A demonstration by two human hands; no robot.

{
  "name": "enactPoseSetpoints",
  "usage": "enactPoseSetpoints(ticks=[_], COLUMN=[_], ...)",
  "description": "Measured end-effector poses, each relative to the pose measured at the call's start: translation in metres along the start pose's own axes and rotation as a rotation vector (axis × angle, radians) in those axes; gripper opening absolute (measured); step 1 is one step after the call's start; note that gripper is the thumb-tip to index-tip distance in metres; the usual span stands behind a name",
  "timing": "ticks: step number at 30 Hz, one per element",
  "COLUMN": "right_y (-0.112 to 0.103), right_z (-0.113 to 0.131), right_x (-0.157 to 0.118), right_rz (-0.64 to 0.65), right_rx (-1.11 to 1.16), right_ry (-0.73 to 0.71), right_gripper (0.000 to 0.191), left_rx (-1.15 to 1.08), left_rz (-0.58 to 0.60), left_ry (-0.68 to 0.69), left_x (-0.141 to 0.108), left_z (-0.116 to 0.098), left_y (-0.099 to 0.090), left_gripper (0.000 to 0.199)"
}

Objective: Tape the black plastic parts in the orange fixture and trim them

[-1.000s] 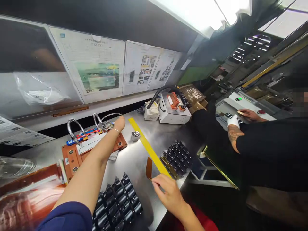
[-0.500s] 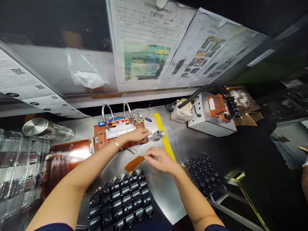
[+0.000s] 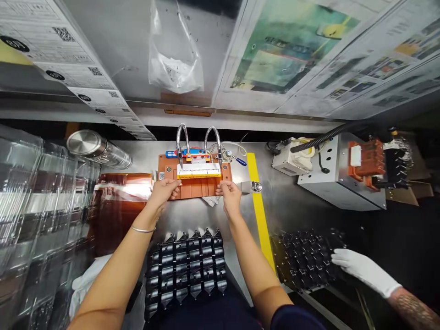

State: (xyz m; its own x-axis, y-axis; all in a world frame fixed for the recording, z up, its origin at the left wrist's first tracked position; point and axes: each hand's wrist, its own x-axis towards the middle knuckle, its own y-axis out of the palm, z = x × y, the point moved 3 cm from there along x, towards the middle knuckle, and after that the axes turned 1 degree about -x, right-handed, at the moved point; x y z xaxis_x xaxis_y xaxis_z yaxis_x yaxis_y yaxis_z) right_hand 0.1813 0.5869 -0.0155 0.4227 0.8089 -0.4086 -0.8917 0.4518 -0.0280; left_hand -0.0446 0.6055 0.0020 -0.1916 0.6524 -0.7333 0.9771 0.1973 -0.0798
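From my remote view, the left hand and right hand each pinch an end of the amber film strip, its long axis crosswise between them, paralleling the perforated white plate's near edge.

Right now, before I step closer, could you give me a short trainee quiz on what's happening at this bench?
1. Multiple choice: at the brown fixture, which of the camera wearer's hands is nearer the blue-handled lever? A) left; B) right; C) both equally near.
2. True or false: the yellow strip runs between the left black tray and the right black tray.
3. Fill in: the co-worker's hand near the right black tray wears a ____ glove.

Key: 1. B, the right hand. 2. True. 3. White.
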Motion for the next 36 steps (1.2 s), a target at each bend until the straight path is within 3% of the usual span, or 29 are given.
enactPoseSetpoints(ticks=[7,20,30,36], right_y=[0.004,0.011,0.009,0.008], right_z=[-0.001,0.007,0.001,0.001], right_x=[0.026,0.035,0.036,0.04], right_rz=[0.002,0.009,0.027,0.06], right_rx=[-0.119,-0.177,-0.171,-0.186], right_ry=[0.091,0.176,0.163,0.224], right_gripper=[0.026,0.018,0.022,0.029], left_rx=[0.04,0.035,0.013,-0.004], left_rz=[-0.051,-0.046,-0.029,-0.036], left_ry=[-0.01,-0.019,0.0,-0.025], left_x=[0.021,0.028,0.034,0.03], left_z=[-0.002,-0.007,-0.002,-0.005], left_y=[0.001,0.001,0.0,0.0], left_gripper=[0.024,0.024,0.024,0.023])
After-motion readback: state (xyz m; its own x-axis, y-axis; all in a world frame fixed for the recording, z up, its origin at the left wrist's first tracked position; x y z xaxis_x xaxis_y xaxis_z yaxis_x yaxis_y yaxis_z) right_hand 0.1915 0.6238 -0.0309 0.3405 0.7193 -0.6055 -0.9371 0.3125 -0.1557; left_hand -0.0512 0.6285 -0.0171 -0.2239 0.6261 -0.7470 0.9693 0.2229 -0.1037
